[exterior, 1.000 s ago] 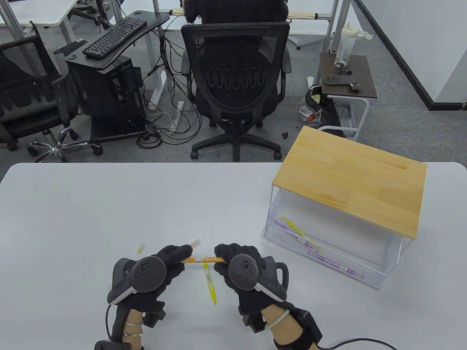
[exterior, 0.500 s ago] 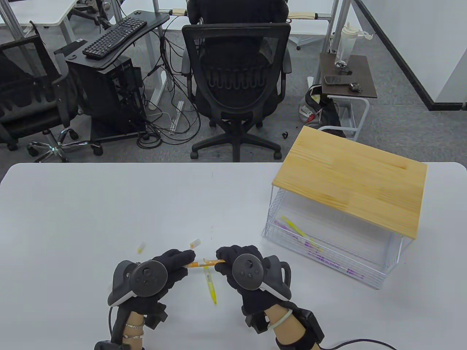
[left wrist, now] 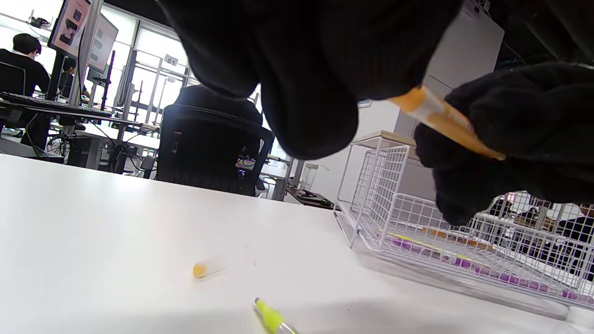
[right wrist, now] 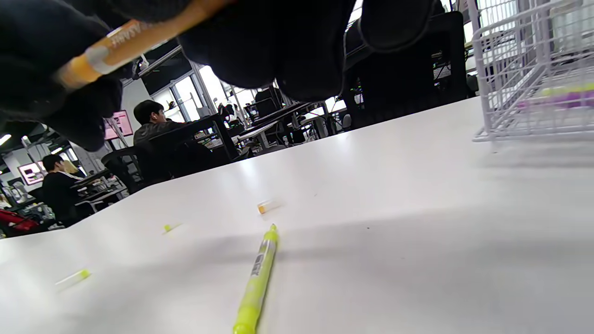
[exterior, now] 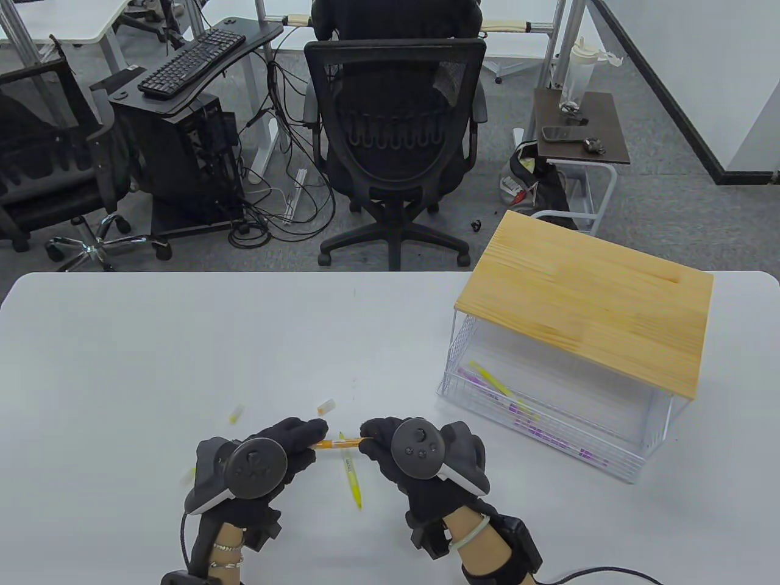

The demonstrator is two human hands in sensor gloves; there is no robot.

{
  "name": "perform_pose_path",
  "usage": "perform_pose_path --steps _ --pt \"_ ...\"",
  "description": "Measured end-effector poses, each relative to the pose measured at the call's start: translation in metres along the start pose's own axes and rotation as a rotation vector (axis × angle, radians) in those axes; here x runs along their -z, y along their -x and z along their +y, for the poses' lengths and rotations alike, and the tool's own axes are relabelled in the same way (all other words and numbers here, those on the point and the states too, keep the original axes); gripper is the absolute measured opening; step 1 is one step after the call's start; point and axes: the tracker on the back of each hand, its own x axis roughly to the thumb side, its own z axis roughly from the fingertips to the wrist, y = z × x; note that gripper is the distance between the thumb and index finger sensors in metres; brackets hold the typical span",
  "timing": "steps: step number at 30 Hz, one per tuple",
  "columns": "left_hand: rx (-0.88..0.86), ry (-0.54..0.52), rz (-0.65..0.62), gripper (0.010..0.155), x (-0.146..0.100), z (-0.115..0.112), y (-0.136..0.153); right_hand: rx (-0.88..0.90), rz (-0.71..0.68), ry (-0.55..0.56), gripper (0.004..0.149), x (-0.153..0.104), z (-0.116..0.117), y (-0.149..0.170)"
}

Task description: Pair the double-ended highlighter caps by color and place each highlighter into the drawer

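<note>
Both hands are holding the orange highlighter (exterior: 336, 443) up off the table (exterior: 122, 353), near the front edge. The left hand (exterior: 277, 448) is pinching one end with curled fingers, and the right hand (exterior: 396, 454) is gripping the other end the same way, so the pen is spanning the gap between them, roughly level. In the left wrist view the barrel (left wrist: 441, 121) is showing orange with a pale band and some lettering I can't read, and it's tapering to a thin point past the right fingers (left wrist: 510, 139). Can't tell if that end is capped.

A yellow highlighter (exterior: 350, 475) is lying flat on the table just below the orange one, between the two hands, with a label on its barrel. A small clear cap with an orange tip (exterior: 326, 406) is sitting just beyond the left fingertips. Another clear cap with a yellow tip (exterior: 237, 414) is lying further left, well apart from the hands.

The wire drawer (exterior: 536, 426) is sitting to the right under a wood top (exterior: 585, 304), pulled out, with purple and yellow highlighters (exterior: 530, 420) lying in it.
</note>
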Motion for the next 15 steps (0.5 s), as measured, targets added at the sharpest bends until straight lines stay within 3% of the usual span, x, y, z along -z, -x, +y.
perform_pose_path --steps 9,15 --pt "-0.001 0.069 -0.021 0.054 0.013 -0.023 -0.013 -0.078 -0.031 -0.037 0.047 0.001 0.019 -0.017" --pt "-0.085 0.071 -0.053 0.057 0.017 -0.034 -0.017 -0.174 -0.011 0.017 0.049 -0.002 0.022 -0.022"
